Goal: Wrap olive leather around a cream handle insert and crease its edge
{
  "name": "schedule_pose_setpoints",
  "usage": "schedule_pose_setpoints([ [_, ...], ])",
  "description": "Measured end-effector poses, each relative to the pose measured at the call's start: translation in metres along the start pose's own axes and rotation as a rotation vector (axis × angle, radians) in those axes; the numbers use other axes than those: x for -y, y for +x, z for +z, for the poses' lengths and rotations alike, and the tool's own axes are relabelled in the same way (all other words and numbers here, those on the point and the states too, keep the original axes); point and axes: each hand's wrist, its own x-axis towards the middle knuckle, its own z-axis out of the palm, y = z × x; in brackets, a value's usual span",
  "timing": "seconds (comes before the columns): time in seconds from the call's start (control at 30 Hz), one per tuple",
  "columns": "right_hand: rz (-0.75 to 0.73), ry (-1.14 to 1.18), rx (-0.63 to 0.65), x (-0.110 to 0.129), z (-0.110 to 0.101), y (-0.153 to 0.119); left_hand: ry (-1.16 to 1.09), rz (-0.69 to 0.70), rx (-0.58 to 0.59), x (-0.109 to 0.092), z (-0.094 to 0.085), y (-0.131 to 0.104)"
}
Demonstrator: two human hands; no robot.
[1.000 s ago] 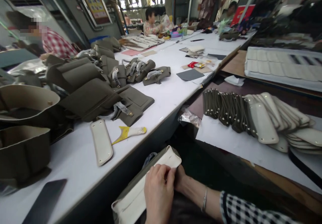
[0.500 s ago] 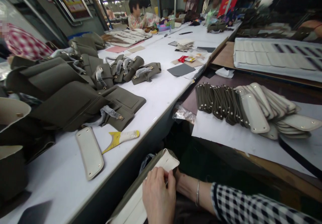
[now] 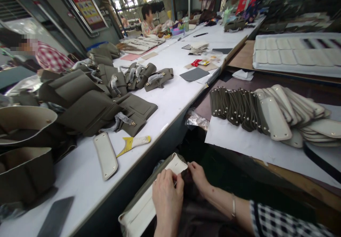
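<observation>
An olive-grey leather piece with a cream lining (image 3: pixel 142 208) lies tilted across my lap, below the table edge. My left hand (image 3: pixel 168 194) rests over its cream side, thumb and fingers pinched together at the lining near the upper end. At the right corner of that end, my right hand (image 3: pixel 197 175) pinches the edge between thumb and fingertips. A bracelet circles my right wrist. On the white table a cream panel with small metal studs (image 3: pixel 106 155) lies beside a yellow-and-white tool (image 3: pixel 134 143).
Olive bags (image 3: pixel 82 109) crowd the white table (image 3: pixel 165 105) at left. Stacked olive and cream straps (image 3: pixel 274 120) lie on the right-hand table. A dark slab (image 3: pixel 57 217) sits at the near left. A person in a red checked shirt (image 3: pixel 52 58) is beyond the bags.
My right hand has come out from behind my left hand and moved to the piece's upper right corner. My left hand keeps its pinch. The view has shifted, showing more on the left.
</observation>
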Motion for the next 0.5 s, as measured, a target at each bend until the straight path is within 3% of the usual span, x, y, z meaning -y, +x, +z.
schedule_pose_setpoints([
  [0.1, -0.305, -0.219, 0.087, 0.027, -0.025, -0.035, -0.026, -0.004, -0.016, -0.001, 0.001, -0.004],
  [0.2, -0.889, -0.626, 0.316, 0.046, -0.032, -0.066, -0.025, 0.004, -0.055, 0.0, 0.004, -0.008],
  [0.27, -1.149, -0.833, 0.361, 0.049, -0.028, -0.075, -0.017, 0.017, -0.091, 0.0, 0.006, -0.01],
  [0.37, -1.317, -1.033, 0.308, 0.045, -0.023, -0.072, 0.008, 0.049, -0.141, -0.001, 0.009, -0.015],
  [0.5, -1.352, -1.155, 0.284, 0.034, -0.024, -0.065, -0.003, 0.073, -0.239, 0.004, 0.011, -0.024],
])
